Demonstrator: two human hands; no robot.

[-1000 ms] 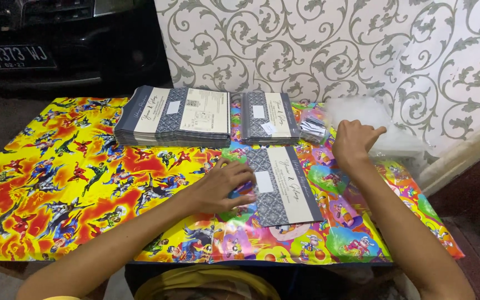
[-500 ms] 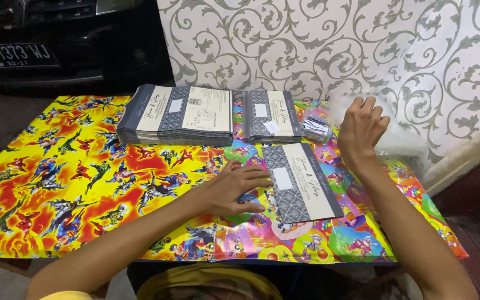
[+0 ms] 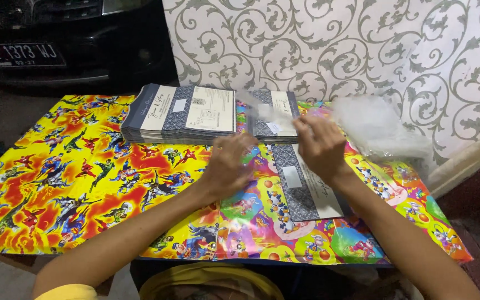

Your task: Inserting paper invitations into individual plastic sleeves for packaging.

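A grey patterned card with a cream panel (image 3: 306, 186) lies flat on the colourful cartoon-print table cover (image 3: 84, 183), right in front of me. My right hand (image 3: 320, 147) hovers over the card's far end and pinches a thin clear plastic sleeve (image 3: 262, 113). The sleeve is blurred and stretches up and to the left. My left hand (image 3: 226, 166) is lifted just left of the card, fingers apart, holding nothing.
Two stacks of the same grey cards stand at the back, a large stack (image 3: 181, 114) and a smaller stack (image 3: 276, 119). A heap of clear plastic sleeves (image 3: 376, 130) lies at the back right by the patterned wall (image 3: 334, 50). A dark car front (image 3: 56, 44) is beyond the table.
My right hand came back from the plastic heap with a clear sleeve. My left hand lifted off the card it was pressing on.
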